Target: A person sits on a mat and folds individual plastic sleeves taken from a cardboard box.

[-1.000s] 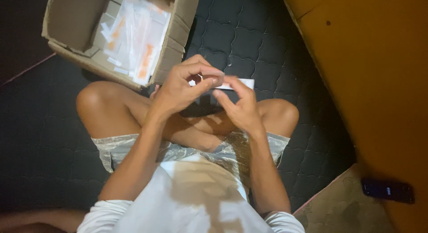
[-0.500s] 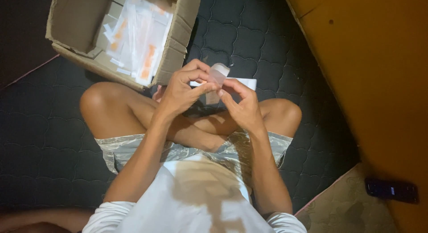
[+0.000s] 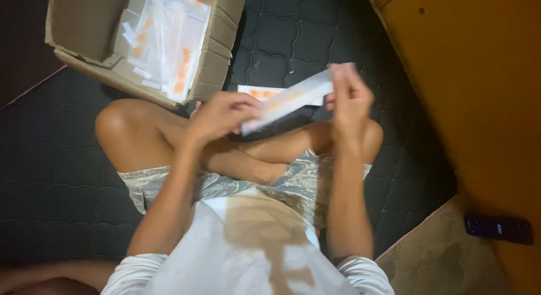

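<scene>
Fingers of the left hand (image 3: 222, 115) and right hand (image 3: 349, 97) pinch the 2 ends of a white packet (image 3: 287, 100), its long axis slanting up toward the right.

The person sat cross-legged, both forearms reaching forward over the lap. The left hand (image 3: 222, 115) curled palm-down, its fingers pinched shut around the lower end of a long white packet (image 3: 290, 98). The right hand (image 3: 349, 100) was raised higher, wrist upright, fingertips nipping the packet's upper end. Elbows stayed bent, close to the torso.
</scene>
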